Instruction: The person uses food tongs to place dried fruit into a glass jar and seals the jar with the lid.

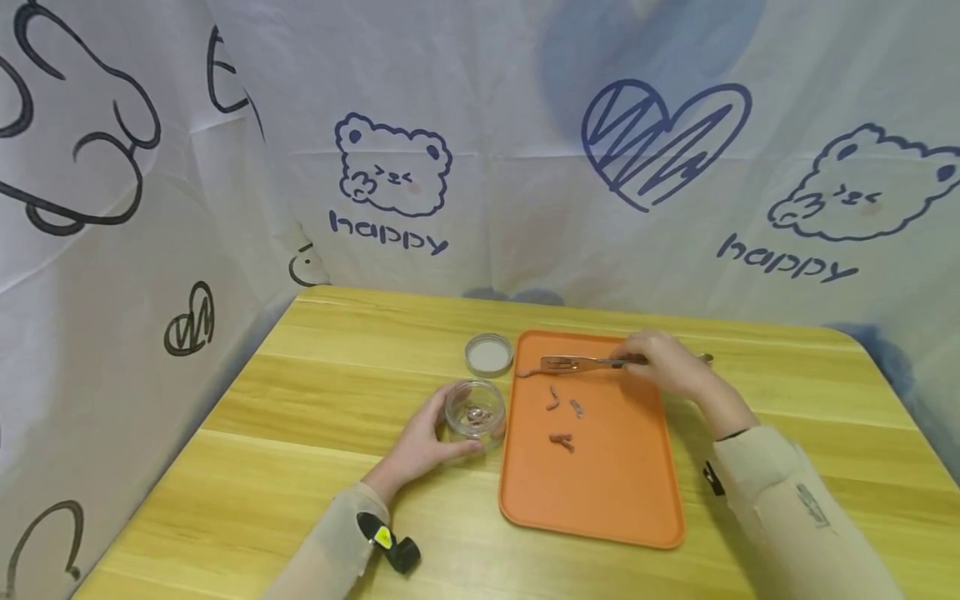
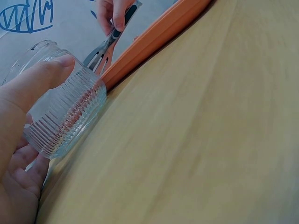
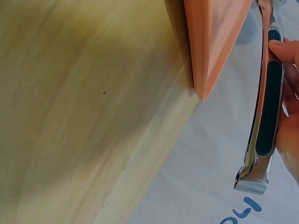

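My left hand [image 1: 422, 440] grips a clear ribbed glass jar [image 2: 96, 95], thumb on one side and fingers round the other. Through the glass show some reddish-brown bits at the bottom. In my right hand [image 1: 663, 362] are metal food tongs [image 3: 268, 112] with dark green grips, held over the far part of an orange tray [image 1: 592, 500]. The tongs' tips are beside a thin brown strip [image 1: 528, 373] at the tray's left edge; whether they pinch it I cannot tell. Other small brown strips [image 1: 576, 408] lie on the tray, including a forked clump [image 1: 562, 442].
A round lid [image 1: 488, 355] with a grey rim lies on the wooden table [image 1: 337, 367] behind the jar, close to the tray's left edge. White cloth [image 1: 517, 200] printed with drawings hangs behind the table and on the left.
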Demonstrator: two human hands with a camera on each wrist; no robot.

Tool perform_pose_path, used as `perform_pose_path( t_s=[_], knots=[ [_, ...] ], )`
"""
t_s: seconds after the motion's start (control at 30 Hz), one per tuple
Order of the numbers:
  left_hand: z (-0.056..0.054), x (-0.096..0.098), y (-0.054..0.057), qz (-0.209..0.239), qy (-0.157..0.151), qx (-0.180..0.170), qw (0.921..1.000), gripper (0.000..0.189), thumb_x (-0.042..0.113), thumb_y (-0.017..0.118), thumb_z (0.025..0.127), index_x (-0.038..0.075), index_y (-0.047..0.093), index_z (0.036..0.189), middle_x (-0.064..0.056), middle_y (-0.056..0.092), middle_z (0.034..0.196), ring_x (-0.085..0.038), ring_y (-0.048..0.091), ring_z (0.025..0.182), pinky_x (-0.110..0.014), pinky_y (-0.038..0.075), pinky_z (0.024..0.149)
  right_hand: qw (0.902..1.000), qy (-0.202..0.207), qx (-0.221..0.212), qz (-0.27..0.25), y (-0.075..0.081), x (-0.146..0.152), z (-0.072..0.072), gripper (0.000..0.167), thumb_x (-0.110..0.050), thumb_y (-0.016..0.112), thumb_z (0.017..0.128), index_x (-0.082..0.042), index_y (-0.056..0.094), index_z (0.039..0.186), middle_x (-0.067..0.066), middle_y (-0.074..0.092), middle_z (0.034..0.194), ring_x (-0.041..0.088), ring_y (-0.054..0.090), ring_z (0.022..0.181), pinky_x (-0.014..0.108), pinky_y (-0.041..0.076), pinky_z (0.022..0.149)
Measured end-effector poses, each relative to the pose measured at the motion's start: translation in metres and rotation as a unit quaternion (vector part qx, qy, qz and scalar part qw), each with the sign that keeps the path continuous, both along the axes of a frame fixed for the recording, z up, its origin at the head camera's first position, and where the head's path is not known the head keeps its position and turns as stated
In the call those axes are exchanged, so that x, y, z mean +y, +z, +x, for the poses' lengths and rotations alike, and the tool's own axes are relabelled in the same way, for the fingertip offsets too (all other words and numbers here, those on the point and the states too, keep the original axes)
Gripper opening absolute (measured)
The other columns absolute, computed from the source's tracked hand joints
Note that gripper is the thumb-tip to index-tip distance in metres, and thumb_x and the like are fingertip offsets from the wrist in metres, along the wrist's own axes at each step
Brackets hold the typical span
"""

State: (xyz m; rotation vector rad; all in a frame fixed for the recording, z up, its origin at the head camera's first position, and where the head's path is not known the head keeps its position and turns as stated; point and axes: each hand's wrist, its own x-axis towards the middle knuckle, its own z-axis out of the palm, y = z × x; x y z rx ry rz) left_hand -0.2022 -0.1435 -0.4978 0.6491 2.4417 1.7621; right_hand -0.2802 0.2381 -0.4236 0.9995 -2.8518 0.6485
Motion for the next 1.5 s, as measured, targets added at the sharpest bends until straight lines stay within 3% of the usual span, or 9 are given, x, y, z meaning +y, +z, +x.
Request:
perform_pose_path(
  t_s=[0.17,0.4,0.63,0.87,1.07,1.13,1.37,1.5],
  knots=[
    [0.000,-0.001,0.000,0.000,0.002,0.002,1.0000,0.090,0.019,0.086,0.070,0.014,0.037,0.144,-0.010,0.046,0.141,-0.024,0.042,0.131,-0.042,0.028,0.112,0.9998,-0.012,0.001,-0.013,0.001,0.003,0.005,0.016,0.001,0.066,0.087,-0.004,0.072,0.101,0.007,0.067,0.095,0.026,0.061,0.087,0.043,0.053,0.073],
    [0.000,0.001,0.002,0.001,-0.001,-0.003,1.0000,0.088,0.011,0.085,0.071,0.009,0.036,0.144,-0.016,0.045,0.141,-0.029,0.042,0.131,-0.043,0.028,0.112,0.9987,-0.036,0.009,-0.034,0.007,0.004,0.016,0.018,0.000,0.066,0.087,-0.003,0.071,0.104,0.008,0.066,0.096,0.022,0.059,0.082,0.036,0.050,0.065],
    [0.012,0.004,0.032,-0.003,-0.009,-0.013,0.9999,0.085,0.005,0.081,0.074,-0.002,0.033,0.143,-0.024,0.043,0.140,-0.036,0.039,0.131,-0.045,0.026,0.112,0.9974,-0.049,0.019,-0.049,0.015,0.000,0.026,0.019,0.000,0.065,0.088,-0.002,0.071,0.106,0.011,0.066,0.100,0.024,0.059,0.085,0.038,0.051,0.066],
    [-0.001,-0.001,0.003,-0.010,0.004,-0.003,0.9999,0.088,0.021,0.086,0.071,0.015,0.037,0.144,-0.009,0.048,0.139,-0.022,0.044,0.129,-0.038,0.030,0.111,0.9955,-0.047,0.029,-0.077,0.024,-0.010,0.039,0.022,0.000,0.065,0.088,-0.004,0.070,0.109,0.011,0.066,0.102,0.022,0.060,0.085,0.036,0.053,0.065],
    [0.000,0.001,0.004,-0.011,0.006,-0.008,0.9999,0.088,0.016,0.086,0.071,0.013,0.037,0.144,-0.011,0.047,0.140,-0.024,0.044,0.129,-0.039,0.030,0.111,0.9936,-0.017,0.071,-0.086,0.032,-0.020,0.050,0.023,0.003,0.068,0.085,-0.005,0.072,0.106,0.008,0.067,0.100,0.023,0.062,0.088,0.036,0.054,0.067],
    [0.001,0.001,0.006,-0.009,0.004,-0.009,0.9999,0.088,0.012,0.085,0.071,0.010,0.036,0.144,-0.015,0.046,0.140,-0.028,0.043,0.130,-0.041,0.029,0.112,0.9931,-0.011,0.078,-0.087,0.036,-0.024,0.054,0.023,0.003,0.069,0.084,-0.005,0.072,0.106,0.007,0.067,0.099,0.024,0.061,0.089,0.037,0.054,0.068],
    [0.014,0.005,0.035,-0.004,-0.009,-0.010,0.9999,0.084,0.004,0.082,0.073,-0.004,0.034,0.142,-0.026,0.044,0.138,-0.039,0.041,0.129,-0.047,0.028,0.111,0.9902,0.016,0.107,-0.088,0.045,-0.035,0.063,0.023,0.004,0.070,0.082,-0.007,0.073,0.103,0.003,0.067,0.097,0.020,0.061,0.088,0.036,0.053,0.067],
    [0.016,0.006,0.038,-0.005,-0.008,-0.012,0.9999,0.083,0.004,0.081,0.074,-0.004,0.034,0.142,-0.026,0.044,0.138,-0.039,0.041,0.129,-0.047,0.029,0.111,0.9892,0.032,0.114,-0.087,0.046,-0.039,0.066,0.024,0.005,0.071,0.081,-0.008,0.073,0.102,0.002,0.067,0.097,0.019,0.060,0.088,0.035,0.053,0.067]
  ],
)
